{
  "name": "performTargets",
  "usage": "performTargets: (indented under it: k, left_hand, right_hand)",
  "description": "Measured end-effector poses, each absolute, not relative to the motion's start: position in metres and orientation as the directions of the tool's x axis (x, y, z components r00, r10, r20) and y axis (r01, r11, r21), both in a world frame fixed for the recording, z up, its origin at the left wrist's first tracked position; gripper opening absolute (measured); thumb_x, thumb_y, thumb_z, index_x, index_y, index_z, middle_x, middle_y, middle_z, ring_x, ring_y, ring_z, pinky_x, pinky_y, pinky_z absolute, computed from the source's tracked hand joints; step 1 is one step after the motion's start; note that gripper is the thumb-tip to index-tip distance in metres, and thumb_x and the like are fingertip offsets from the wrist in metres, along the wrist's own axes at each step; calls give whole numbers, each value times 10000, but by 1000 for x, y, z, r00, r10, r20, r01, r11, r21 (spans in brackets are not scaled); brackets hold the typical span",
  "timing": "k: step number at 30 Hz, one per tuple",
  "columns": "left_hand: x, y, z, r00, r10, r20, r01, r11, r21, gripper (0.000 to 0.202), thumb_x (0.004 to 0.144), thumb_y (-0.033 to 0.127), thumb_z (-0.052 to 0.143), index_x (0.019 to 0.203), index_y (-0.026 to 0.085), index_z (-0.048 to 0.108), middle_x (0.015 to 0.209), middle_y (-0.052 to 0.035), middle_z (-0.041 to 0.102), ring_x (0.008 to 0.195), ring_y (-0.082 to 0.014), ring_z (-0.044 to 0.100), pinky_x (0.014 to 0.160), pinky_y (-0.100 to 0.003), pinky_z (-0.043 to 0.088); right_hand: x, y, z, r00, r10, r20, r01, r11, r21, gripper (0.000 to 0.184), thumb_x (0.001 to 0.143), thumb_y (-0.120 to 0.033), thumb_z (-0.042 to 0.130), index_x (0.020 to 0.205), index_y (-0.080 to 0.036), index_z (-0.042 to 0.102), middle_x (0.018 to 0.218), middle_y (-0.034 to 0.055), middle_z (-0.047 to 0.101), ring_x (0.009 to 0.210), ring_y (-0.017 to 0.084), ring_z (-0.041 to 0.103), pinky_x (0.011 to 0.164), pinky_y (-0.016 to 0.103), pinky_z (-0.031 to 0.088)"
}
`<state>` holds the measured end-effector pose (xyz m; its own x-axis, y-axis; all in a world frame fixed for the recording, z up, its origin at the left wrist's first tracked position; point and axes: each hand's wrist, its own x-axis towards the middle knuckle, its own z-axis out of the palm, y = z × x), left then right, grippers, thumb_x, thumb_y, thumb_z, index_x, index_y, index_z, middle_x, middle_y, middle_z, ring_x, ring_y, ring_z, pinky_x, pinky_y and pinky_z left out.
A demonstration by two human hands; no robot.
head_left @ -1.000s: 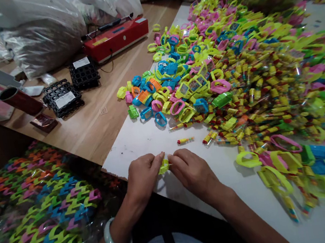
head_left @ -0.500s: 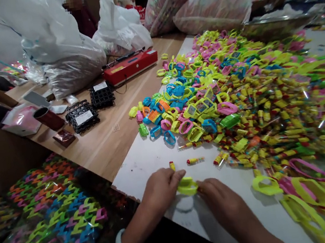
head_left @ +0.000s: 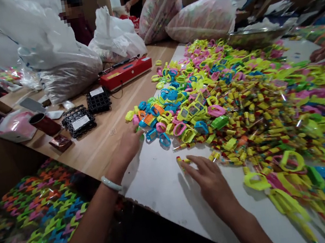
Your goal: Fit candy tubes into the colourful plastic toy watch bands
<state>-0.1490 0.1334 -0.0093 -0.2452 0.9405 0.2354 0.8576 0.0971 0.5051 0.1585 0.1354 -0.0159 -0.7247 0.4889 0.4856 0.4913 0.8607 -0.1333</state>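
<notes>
Left hand (head_left: pixel 127 145): stretched to the middle of the frame, fingers spread and low at the near edge of the toy heap, by a small green piece (head_left: pixel 140 131); whether it grips anything cannot be told, since the fingertips are blurred
Right hand (head_left: pixel 209 175): lower centre, flat and open on the white sheet (head_left: pixel 166 186), index fingertip touching a small candy tube (head_left: pixel 183 160) with a yellow cap
Toy heap (head_left: pixel 223 95): yellow, pink, blue and green plastic watch shapes mixed with many candy tubes, filling the centre and right of the frame
Bracelet (head_left: pixel 110 184): pale ring on the left wrist
Left of frame: red box (head_left: pixel 125 72), two black grids (head_left: pixel 87 111) with white labels, a dark cup (head_left: pixel 42 123), big plastic sacks (head_left: pixel 60 59) on the wooden table (head_left: pixel 98 142)
Lower left: clear bag of interlocked coloured pieces (head_left: pixel 37 223)
Risk: the tube is small and round, so it may roll off under one fingertip; the sweeping left hand could knock loose pieces off the sheet onto the wood
Hard to see: the right side of the heap is blurred; another person's hand (head_left: pixel 322 53) at the right edge is smeared; the people at the top are cut off
</notes>
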Motion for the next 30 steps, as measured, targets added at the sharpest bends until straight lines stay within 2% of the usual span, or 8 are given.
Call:
performTargets:
  k: [2,6,8,11,13,18,20,30]
  left_hand:
    - [-150,125,-10,-253,942,219,869,122,480,269,835,160,503,1005,219,704,1251,-77,578,1034,-230,590,900,-379,473]
    - [-148,106,-11,-329,919,217,862,197,468,187,864,240,534,903,186,709,989,-78,605,874,-198,595,813,-345,481]
    - [-143,98,-12,-359,901,244,854,212,474,165,860,261,564,828,180,705,947,-76,594,937,-221,573,869,-381,463]
    - [-130,83,-12,-388,876,287,839,206,503,142,863,271,580,814,188,685,1099,-96,579,1119,-268,509,974,-460,401]
    - [-116,71,-11,-357,895,267,797,143,586,139,893,255,535,849,191,650,1156,-97,575,1174,-260,496,986,-454,397]
    - [-75,40,-8,-254,944,212,622,-8,783,109,933,247,490,884,196,572,982,-63,595,994,-177,571,891,-329,458]
    - [-61,31,-7,-260,942,213,587,-22,809,87,923,251,525,883,195,578,973,-58,571,979,-169,566,868,-303,466]
    - [-35,22,2,-215,948,233,581,-68,811,126,896,261,589,800,182,603,966,-50,561,922,-156,583,812,-289,484]
  right_hand:
    - [141,140,-25,-793,442,419,437,892,-113,358,906,-77,420,1170,-225,612,1183,109,618,1079,241,541,852,386,470]
    - [131,145,-32,-789,471,395,456,879,-140,145,905,-154,523,1009,-163,624,1002,111,645,936,248,541,783,385,454]
    - [127,145,-33,-764,501,406,491,860,-137,83,906,-156,530,932,-156,609,898,96,640,854,246,531,748,388,436]
    - [120,145,-33,-721,527,450,514,842,-162,140,923,-134,488,1006,-151,600,849,86,637,809,241,527,725,385,420]
    - [118,143,-31,-700,530,479,472,846,-246,154,930,-143,485,1035,-165,594,865,82,645,825,235,543,740,385,431]
    - [120,121,-19,-642,658,393,282,680,-677,171,957,-186,464,1118,-205,516,1008,69,638,903,177,620,786,318,517]
    - [121,113,-13,-652,673,350,247,625,-740,193,966,-197,449,1153,-211,495,1033,66,635,909,161,635,785,290,531]
    - [126,109,-7,-674,614,411,203,689,-696,182,955,-154,467,1114,-215,530,980,62,647,919,170,617,810,318,534]
